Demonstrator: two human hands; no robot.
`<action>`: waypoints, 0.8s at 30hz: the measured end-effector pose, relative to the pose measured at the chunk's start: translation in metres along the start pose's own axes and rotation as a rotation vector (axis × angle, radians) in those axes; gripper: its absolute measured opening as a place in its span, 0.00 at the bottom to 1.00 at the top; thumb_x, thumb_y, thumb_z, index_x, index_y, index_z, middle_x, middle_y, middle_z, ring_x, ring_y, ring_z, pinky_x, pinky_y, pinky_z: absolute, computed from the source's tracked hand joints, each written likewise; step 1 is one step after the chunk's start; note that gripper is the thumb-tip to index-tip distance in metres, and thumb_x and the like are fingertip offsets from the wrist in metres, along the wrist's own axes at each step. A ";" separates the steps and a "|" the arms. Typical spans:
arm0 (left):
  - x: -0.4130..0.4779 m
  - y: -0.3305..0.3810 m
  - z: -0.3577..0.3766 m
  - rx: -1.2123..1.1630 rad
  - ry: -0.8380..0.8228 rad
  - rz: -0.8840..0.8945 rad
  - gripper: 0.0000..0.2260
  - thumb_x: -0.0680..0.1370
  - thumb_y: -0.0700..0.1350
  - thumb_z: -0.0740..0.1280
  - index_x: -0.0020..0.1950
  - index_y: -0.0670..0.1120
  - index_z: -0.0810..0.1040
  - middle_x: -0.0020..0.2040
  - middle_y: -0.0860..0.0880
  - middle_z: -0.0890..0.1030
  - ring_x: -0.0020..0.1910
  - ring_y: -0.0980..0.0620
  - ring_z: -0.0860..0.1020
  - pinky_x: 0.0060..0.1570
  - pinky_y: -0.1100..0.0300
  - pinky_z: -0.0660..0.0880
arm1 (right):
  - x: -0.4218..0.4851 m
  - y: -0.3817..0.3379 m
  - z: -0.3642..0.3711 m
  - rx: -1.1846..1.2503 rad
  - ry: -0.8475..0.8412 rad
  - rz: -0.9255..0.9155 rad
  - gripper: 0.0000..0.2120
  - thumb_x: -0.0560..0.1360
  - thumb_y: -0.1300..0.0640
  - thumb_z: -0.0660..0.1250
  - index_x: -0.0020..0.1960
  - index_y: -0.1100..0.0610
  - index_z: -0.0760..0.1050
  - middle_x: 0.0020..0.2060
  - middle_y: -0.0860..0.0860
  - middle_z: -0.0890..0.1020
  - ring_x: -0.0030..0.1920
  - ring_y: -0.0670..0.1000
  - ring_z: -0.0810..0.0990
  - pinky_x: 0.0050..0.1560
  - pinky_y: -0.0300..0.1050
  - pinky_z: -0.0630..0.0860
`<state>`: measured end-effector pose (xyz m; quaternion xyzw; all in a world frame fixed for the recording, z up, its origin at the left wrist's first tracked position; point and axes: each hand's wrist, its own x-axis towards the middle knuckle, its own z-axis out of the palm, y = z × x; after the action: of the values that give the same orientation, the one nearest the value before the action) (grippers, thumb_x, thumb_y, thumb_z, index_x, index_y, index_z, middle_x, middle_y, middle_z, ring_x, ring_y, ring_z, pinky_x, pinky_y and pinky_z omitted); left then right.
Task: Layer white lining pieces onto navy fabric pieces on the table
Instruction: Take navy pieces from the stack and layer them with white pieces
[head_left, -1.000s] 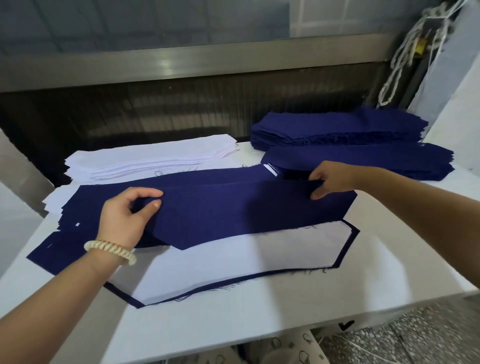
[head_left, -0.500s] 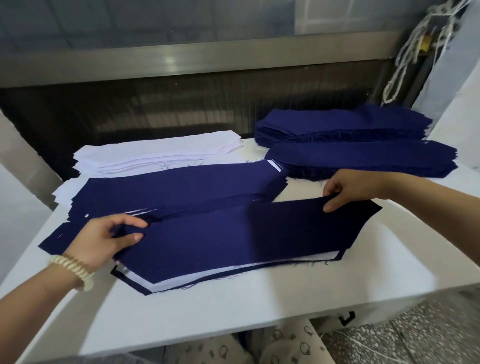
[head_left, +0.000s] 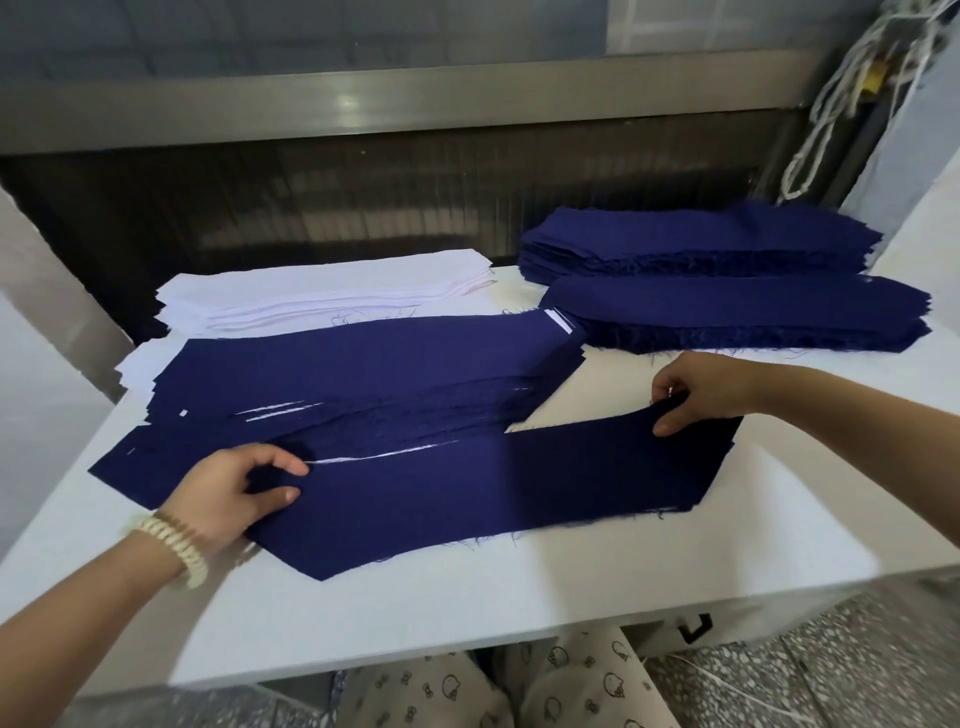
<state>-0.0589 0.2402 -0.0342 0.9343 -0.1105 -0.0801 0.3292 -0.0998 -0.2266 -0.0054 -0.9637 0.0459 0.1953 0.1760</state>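
Left hand (head_left: 234, 488): thumb and fingers pinch the near-left end of the top navy piece (head_left: 493, 493), at the table (head_left: 467, 613) front.
Right hand (head_left: 696, 389): pinches its far-right corner, likely keeping it taut to lie flat.
White lining stack (head_left: 322, 291): behind, within reach.
White sliver (head_left: 384, 456): probably lining underneath.

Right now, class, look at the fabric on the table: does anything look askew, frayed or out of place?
Yes. The layered navy stack is fanned, not squared, with white lining slivers poking out between pieces. Loose threads fray from the near edge of the front navy piece.
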 end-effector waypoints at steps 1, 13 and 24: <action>0.000 0.000 0.000 0.019 0.000 0.002 0.11 0.71 0.34 0.72 0.44 0.51 0.80 0.49 0.51 0.81 0.51 0.51 0.76 0.53 0.61 0.65 | 0.001 0.000 0.001 -0.013 0.005 0.004 0.11 0.68 0.51 0.76 0.44 0.50 0.75 0.44 0.45 0.76 0.48 0.48 0.76 0.44 0.39 0.71; 0.000 -0.001 -0.001 0.312 0.053 -0.124 0.26 0.67 0.52 0.77 0.62 0.48 0.73 0.48 0.50 0.74 0.43 0.51 0.76 0.49 0.57 0.71 | -0.008 -0.005 0.007 -0.194 -0.002 0.141 0.22 0.68 0.45 0.74 0.54 0.55 0.71 0.49 0.48 0.75 0.48 0.49 0.74 0.45 0.40 0.71; 0.011 0.017 -0.004 0.329 -0.035 -0.175 0.14 0.68 0.46 0.76 0.49 0.44 0.78 0.41 0.47 0.78 0.42 0.47 0.75 0.42 0.58 0.68 | -0.011 -0.023 0.012 -0.114 0.001 0.098 0.08 0.70 0.57 0.73 0.40 0.54 0.74 0.41 0.51 0.78 0.40 0.50 0.75 0.35 0.39 0.70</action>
<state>-0.0503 0.2269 -0.0216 0.9801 -0.0460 -0.1057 0.1618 -0.1108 -0.2005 -0.0036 -0.9688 0.0817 0.2057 0.1112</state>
